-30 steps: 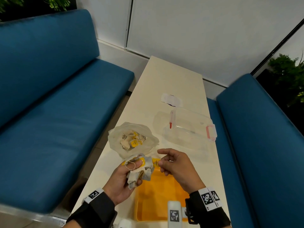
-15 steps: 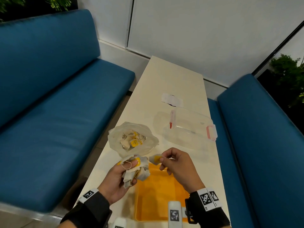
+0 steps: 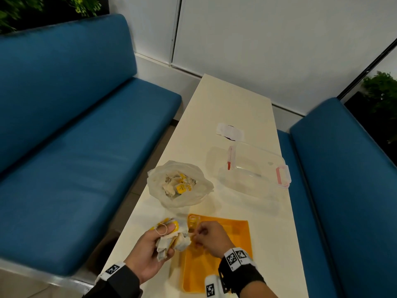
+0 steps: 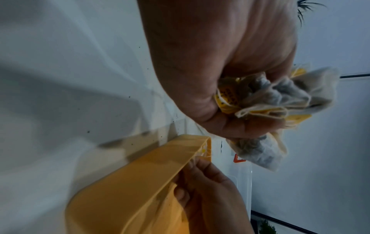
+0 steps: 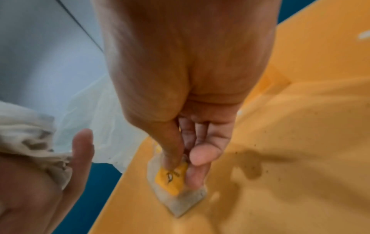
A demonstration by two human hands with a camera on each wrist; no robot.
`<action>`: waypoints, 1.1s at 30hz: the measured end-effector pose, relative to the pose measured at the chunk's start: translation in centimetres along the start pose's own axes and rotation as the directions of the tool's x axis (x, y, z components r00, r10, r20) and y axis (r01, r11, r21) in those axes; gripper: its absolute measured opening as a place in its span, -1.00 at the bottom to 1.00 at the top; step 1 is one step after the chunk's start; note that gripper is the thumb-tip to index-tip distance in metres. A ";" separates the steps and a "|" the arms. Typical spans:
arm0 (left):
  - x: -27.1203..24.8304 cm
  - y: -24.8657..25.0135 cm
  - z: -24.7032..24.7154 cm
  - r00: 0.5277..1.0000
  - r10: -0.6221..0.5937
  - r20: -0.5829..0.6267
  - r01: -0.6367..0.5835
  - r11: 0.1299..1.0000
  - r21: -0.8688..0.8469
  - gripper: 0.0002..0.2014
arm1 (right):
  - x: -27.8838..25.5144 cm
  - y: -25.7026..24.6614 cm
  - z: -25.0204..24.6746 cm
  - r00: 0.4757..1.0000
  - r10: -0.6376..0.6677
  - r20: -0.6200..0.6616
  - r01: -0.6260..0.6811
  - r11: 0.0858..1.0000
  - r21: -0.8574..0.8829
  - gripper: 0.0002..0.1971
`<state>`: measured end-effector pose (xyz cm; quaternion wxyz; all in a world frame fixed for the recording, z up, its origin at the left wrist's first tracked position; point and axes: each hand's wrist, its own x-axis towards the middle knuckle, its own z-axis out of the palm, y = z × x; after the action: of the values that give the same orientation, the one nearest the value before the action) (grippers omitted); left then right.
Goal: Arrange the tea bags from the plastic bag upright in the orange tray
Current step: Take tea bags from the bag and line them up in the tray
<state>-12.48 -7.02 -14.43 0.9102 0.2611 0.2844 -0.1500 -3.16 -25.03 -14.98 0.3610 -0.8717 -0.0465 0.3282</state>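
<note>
The orange tray [image 3: 232, 246] lies at the near end of the table. My left hand [image 3: 150, 252] grips a crumpled bunch of tea bags [image 3: 171, 239] with yellow tags just left of the tray's far left corner; the bunch [image 4: 276, 101] fills its palm in the left wrist view. My right hand [image 3: 206, 235] pinches one tea bag [image 5: 176, 190] with a yellow tag between thumb and fingers, its lower corner touching the tray floor [image 5: 290, 158] near the left wall. The open plastic bag [image 3: 179, 186] holds several more tea bags beyond the tray.
A clear plastic box [image 3: 251, 171] with pink latches stands at the right of the table, a white wrapper [image 3: 229, 132] beyond it. Blue benches [image 3: 75, 147] flank the narrow table on both sides. The table's left edge runs close to my left hand.
My right hand took one tea bag from the bunch and lowered it into the tray's far left corner. My left hand moved slightly toward me with the bunch.
</note>
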 end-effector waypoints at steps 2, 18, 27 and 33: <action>0.0 -0.4 0.1 1.000 -0.013 -0.002 0.013 1.000 0.013 -0.68 | 0.7 0.2 0.6 0.995 -0.019 -0.098 0.023 0.999 0.035 -0.71; 0.1 -1.2 0.1 0.998 -0.066 0.007 0.065 0.993 0.095 -0.49 | 2.2 0.5 2.9 0.901 0.084 -0.426 -0.044 0.994 0.102 -0.77; -0.2 -1.2 -0.4 0.997 -0.079 0.025 0.076 0.993 0.094 -0.47 | 1.6 -0.2 3.0 0.881 0.121 -0.458 -0.082 0.991 0.104 -0.75; -0.7 -0.9 -0.2 0.998 -0.063 0.025 0.061 0.995 0.075 -0.66 | 0.9 0.1 2.5 0.871 0.162 -0.465 -0.079 0.978 0.193 -0.81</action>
<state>-13.48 -7.57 -14.51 0.8985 0.2837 0.2741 -0.1924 -3.94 -23.36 -16.85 0.4121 -0.8932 0.1263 0.1278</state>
